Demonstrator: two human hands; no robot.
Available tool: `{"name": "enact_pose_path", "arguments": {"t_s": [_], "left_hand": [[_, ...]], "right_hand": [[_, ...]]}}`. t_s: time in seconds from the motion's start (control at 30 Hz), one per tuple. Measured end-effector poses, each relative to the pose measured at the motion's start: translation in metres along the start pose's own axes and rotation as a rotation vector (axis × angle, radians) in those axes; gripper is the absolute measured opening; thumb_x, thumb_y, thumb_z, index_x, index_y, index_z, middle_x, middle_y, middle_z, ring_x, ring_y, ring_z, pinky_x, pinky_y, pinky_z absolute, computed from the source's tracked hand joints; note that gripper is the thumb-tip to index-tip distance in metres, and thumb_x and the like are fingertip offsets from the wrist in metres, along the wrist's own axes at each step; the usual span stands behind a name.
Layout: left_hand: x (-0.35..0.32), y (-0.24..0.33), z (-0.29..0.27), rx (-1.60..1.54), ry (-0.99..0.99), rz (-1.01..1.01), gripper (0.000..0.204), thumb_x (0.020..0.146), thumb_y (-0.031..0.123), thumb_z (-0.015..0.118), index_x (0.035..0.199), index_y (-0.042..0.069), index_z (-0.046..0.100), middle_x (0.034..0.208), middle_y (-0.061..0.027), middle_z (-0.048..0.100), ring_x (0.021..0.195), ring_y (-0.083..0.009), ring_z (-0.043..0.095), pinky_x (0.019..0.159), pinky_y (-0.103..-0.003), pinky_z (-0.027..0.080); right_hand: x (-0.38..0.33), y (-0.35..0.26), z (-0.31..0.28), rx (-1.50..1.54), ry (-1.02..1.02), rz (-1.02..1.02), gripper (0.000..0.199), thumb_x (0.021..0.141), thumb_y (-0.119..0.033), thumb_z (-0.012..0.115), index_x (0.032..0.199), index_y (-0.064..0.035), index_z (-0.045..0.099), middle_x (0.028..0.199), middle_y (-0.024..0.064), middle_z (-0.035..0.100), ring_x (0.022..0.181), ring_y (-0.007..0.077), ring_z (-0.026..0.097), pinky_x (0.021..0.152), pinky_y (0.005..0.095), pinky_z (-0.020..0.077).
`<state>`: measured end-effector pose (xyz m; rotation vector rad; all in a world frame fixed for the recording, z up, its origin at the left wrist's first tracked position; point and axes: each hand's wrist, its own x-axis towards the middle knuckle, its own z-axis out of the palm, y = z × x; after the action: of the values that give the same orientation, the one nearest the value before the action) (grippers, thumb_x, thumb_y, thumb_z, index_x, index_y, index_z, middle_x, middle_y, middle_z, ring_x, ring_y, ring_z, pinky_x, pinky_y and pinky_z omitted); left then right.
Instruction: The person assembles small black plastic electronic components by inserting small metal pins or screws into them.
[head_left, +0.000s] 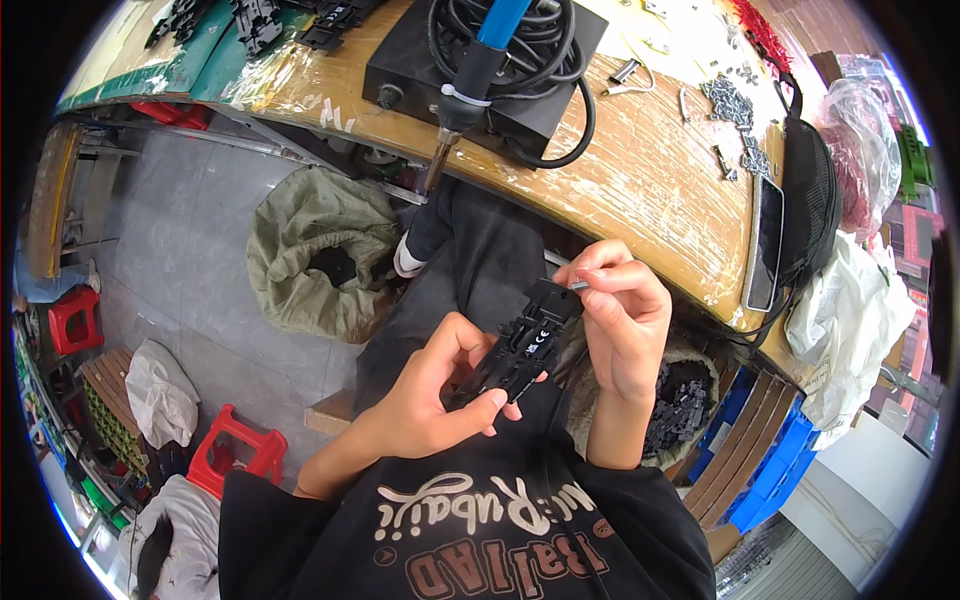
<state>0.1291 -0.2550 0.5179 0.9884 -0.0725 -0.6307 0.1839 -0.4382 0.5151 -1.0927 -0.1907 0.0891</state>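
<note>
Over my lap, my left hand (445,390) grips a black plastic housing (522,345) with small white markings, fingers wrapped round its lower end. The housing is tilted, its upper end toward the table. At that upper end my right hand (622,310) is closed, thumb and fingertips pinching a small silvery metal piece (579,286) against or right beside the housing. The exact kind of the piece is too small to make out. Above, a soldering iron (462,95) with a blue handle hangs tip down at the table's front edge.
A black box (400,75) with coiled cable stands on the worn wooden table (640,190). Small metal parts (735,105), a phone (765,245) and a black bag (808,190) lie at the right. A green sack (300,220) and a sack of black parts (680,405) flank my legs.
</note>
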Motion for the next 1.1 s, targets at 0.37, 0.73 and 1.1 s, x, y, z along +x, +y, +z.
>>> {"name": "enact_pose_path", "arguments": {"t_s": [0.37,0.73,1.1], "left_hand": [[0.002,0.001,-0.005,0.148,0.022,-0.041,0.023,0.081,0.001,0.05,0.093,0.003,0.03,0.099,-0.0248,0.055,0.075,-0.0166,0.06,0.057,-0.025,0.05],[0.002,0.0,-0.006,0.234,0.017,-0.052,0.021,0.081,0.001,0.05,0.09,0.004,0.031,0.1,-0.024,0.056,0.075,-0.0145,0.06,0.056,-0.022,0.049],[0.001,0.002,-0.005,0.351,0.018,-0.098,0.019,0.08,0.0,0.05,0.086,0.004,0.033,0.098,-0.0225,0.057,0.069,-0.0116,0.059,0.054,-0.021,0.047]], "right_hand": [[0.0,-0.013,-0.004,-0.291,0.067,-0.099,0.032,0.073,0.015,0.056,0.104,0.0069,0.048,0.089,0.0175,0.06,0.085,0.0218,0.06,0.075,0.0292,0.0498],[0.005,-0.016,-0.002,-0.504,-0.087,-0.156,0.032,0.07,0.017,0.057,0.1,0.0065,0.055,0.089,0.0165,0.06,0.08,0.0211,0.06,0.069,0.0279,0.0496],[0.003,-0.01,-0.006,-0.58,-0.192,-0.207,0.041,0.068,0.016,0.06,0.106,0.0032,0.05,0.083,0.0121,0.059,0.078,0.0182,0.057,0.071,0.0281,0.0463]]}}
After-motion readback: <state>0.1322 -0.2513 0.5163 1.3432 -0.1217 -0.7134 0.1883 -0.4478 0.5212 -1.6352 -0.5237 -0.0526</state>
